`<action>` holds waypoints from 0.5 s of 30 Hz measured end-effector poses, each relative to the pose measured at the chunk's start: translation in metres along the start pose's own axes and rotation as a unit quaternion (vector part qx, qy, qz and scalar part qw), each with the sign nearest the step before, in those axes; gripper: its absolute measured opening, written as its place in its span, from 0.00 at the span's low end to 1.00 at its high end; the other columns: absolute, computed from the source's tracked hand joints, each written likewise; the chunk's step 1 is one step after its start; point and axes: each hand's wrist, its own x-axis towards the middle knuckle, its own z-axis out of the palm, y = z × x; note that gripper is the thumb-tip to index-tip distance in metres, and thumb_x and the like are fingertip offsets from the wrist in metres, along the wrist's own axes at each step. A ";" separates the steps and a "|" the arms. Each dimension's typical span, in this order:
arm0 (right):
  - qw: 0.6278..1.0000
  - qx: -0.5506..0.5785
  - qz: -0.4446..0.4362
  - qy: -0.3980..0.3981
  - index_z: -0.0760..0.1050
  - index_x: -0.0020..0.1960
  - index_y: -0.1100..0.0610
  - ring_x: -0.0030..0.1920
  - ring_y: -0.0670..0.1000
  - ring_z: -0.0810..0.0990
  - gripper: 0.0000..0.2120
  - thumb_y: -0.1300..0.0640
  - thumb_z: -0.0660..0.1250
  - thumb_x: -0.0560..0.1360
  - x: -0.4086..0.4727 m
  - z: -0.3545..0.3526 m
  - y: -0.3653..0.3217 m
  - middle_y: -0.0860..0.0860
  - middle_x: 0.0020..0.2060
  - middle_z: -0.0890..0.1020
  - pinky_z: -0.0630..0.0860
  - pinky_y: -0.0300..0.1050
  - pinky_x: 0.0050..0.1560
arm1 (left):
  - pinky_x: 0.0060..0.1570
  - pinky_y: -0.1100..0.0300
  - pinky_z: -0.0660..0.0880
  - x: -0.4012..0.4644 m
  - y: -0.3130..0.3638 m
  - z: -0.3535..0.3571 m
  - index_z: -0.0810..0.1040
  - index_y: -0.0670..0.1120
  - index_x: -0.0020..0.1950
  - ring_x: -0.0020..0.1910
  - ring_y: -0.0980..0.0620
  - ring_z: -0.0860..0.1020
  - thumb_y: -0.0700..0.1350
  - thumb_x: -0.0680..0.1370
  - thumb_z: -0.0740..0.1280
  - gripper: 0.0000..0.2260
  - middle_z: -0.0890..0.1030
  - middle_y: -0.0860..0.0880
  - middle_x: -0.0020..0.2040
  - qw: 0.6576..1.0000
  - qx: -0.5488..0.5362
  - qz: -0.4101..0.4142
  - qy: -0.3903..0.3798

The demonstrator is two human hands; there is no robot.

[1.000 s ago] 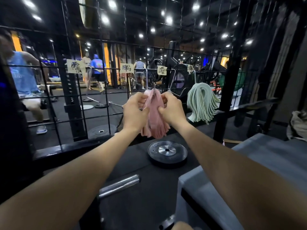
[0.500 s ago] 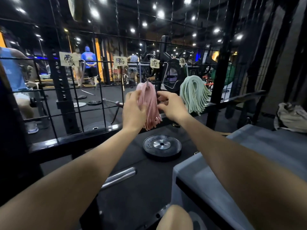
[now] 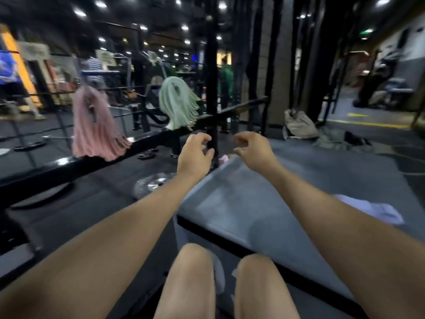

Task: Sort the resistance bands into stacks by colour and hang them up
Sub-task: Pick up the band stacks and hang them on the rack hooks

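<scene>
Already the pink bands (image 3: 96, 125) and green bands (image 3: 178, 104) hang apart on the far grid (image 3: 57, 132), one colour per hook. Both the left hand (image 3: 195, 153) and right hand (image 3: 253, 150) hover loosely curled and empty, probably reaching for more on the grey mat (image 3: 287, 192).

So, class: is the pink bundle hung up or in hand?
Hung up: the pink bands drape from the rack, both hands apart from them.

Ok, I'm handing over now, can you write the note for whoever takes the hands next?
Left hand: loosely curled, holds nothing.
Right hand: the same.
Done: bundle of pink rubber resistance bands hangs on the black wire grid; bundle of pale green rubber bands hangs to its right.
Left: a pale lilac heap lies on the grey padded platform; blurred, possibly more bands. Check and hang.
</scene>
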 end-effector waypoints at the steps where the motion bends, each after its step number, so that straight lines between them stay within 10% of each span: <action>1: 1.000 -0.007 0.017 0.008 0.75 0.61 0.62 0.58 0.57 0.77 0.16 0.62 0.68 0.74 -0.007 -0.009 0.016 0.58 0.56 0.80 0.72 0.50 0.60 | 0.49 0.67 0.66 -0.001 0.007 0.017 0.74 0.44 0.61 0.50 0.54 0.74 0.41 0.77 0.65 0.13 0.74 0.48 0.58 1.000 -0.008 0.000 -0.021; 15: 0.968 -0.080 0.237 0.035 0.77 0.54 0.64 0.55 0.60 0.78 0.11 0.66 0.66 0.72 -0.118 -0.083 0.223 0.59 0.52 0.81 0.73 0.50 0.56 | 0.47 0.69 0.65 -0.060 0.084 0.243 0.76 0.41 0.60 0.53 0.48 0.78 0.38 0.75 0.68 0.14 0.77 0.43 0.59 0.966 -0.090 0.033 -0.241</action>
